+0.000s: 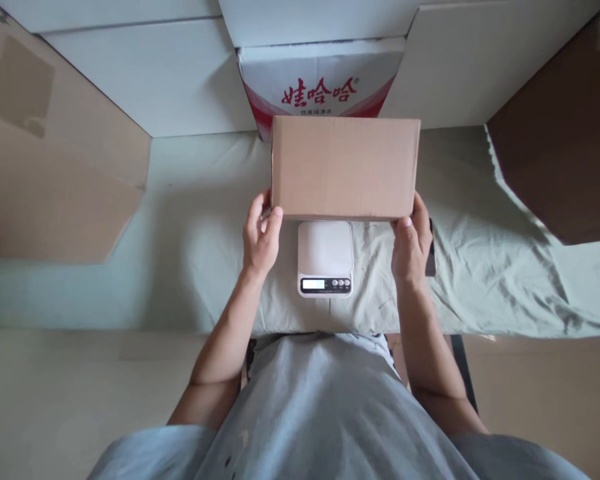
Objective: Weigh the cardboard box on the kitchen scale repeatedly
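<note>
I see a pale green cloth (480, 293) spread beneath everything. Over it my left forearm (225, 343) and right forearm (430, 340) reach forward, nearly parallel. Between them is the plain cardboard box (347, 167), its near edge lined up just past the white scale (325, 247); I can't judge its height. My left hand (261, 240) and right hand (413, 243) clamp its ends, thumbs on the near corners, fingers wrapped around the sides, partly hidden.

Green cloth (210, 180), pale floor (55, 393), perhaps tiled
</note>
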Demonstrator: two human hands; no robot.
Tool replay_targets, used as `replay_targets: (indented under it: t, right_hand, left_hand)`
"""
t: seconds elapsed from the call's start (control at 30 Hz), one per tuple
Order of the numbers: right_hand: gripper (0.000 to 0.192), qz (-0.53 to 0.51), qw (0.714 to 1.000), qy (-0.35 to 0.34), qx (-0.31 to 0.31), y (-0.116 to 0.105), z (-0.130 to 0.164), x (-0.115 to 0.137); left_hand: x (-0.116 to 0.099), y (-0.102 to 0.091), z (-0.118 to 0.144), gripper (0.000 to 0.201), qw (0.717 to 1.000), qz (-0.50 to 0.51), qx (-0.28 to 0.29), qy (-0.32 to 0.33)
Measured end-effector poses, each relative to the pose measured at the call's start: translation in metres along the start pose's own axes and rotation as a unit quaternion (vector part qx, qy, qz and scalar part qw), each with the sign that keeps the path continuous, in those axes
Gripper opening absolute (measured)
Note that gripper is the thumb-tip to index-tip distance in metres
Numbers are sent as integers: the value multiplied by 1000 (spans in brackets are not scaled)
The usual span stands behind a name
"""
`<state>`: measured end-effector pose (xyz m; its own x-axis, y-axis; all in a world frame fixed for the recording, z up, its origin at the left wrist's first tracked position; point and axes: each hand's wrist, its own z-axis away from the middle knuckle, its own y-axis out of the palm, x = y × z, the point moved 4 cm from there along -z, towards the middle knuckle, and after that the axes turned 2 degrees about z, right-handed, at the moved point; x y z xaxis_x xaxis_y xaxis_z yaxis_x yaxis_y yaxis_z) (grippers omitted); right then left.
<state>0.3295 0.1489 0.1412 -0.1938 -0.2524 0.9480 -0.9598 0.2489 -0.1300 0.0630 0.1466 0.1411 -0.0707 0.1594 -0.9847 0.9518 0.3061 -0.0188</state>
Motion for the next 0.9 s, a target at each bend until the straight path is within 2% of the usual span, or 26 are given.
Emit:
replay_targets:
  t: [0.17, 0.37, 0.5, 0.73, 0.9]
  right_hand:
    - [54, 23, 999, 10, 21, 13, -24, -17]
    - [59, 22, 997, 64, 36, 22, -29, -55]
    - [61, 1, 995, 86, 45, 24, -28, -69]
    - [65, 30, 993, 102, 57, 24, -27, -70]
    - [73, 16, 988, 152, 11, 7, -20, -82]
  left_hand:
    - [33, 5, -26, 58, 999, 2, -3, -35]
    - [64, 6, -32, 58, 997, -18, -10, -77]
    - [81, 7, -34, 60, 995, -29, -15, -91]
    - [90, 6, -33, 62, 993, -19, -19, -117]
    - [92, -5, -26, 67, 989, -31, -41, -137]
